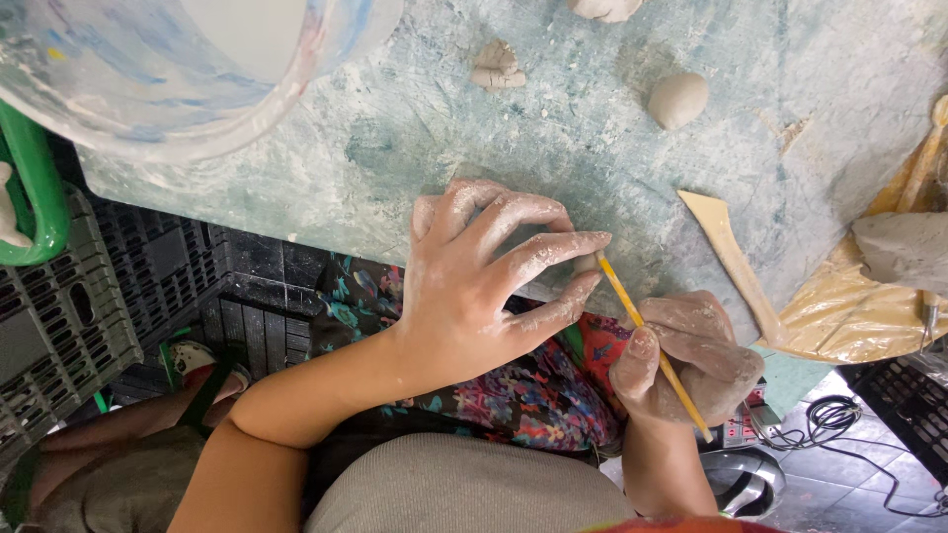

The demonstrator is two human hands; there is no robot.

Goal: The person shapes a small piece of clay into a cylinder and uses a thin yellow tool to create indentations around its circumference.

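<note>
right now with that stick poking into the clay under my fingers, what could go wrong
1. The left hand covers the small clay piece at the board's edge, so the yellow stick in the right hand works almost blind; its tip might gouge too deep or jab a fingertip.
2. The piece sits close to that edge, over your lap. A hard push could slide it off.

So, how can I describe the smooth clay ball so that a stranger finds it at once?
Start at the pale blue-green work board. Near its far edge, right of a small folded clay scrap, lies the clay ball. Only it is smooth and rounded like an egg.
</note>
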